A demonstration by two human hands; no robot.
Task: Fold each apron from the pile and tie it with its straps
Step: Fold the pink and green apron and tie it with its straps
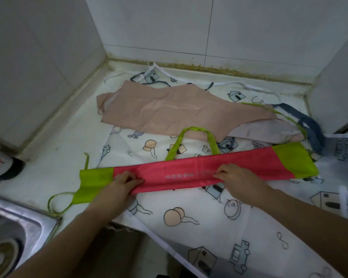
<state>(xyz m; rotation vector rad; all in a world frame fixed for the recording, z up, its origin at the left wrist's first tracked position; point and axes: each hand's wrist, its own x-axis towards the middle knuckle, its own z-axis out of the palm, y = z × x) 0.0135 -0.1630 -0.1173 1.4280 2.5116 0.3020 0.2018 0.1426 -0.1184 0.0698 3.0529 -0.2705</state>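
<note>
The pale lettering on the red apron (pixel 249 163) is too blurred for me to read. The sink (pixel 18 218) and a marked round object (pixel 2 166) are cut by the left edge; the cartoon-print apron (pixel 189 197) runs off below.

Only two hands and two forearms of the person show, all of them bare from the fingertips to the lower edge of the view. The left hand (pixel 123 182) is at the left part of the red and green apron (pixel 189 165), the right hand (pixel 237 177) at its right part. Both forearms, below the apron, are slim and smooth, with bare wrists.
</note>
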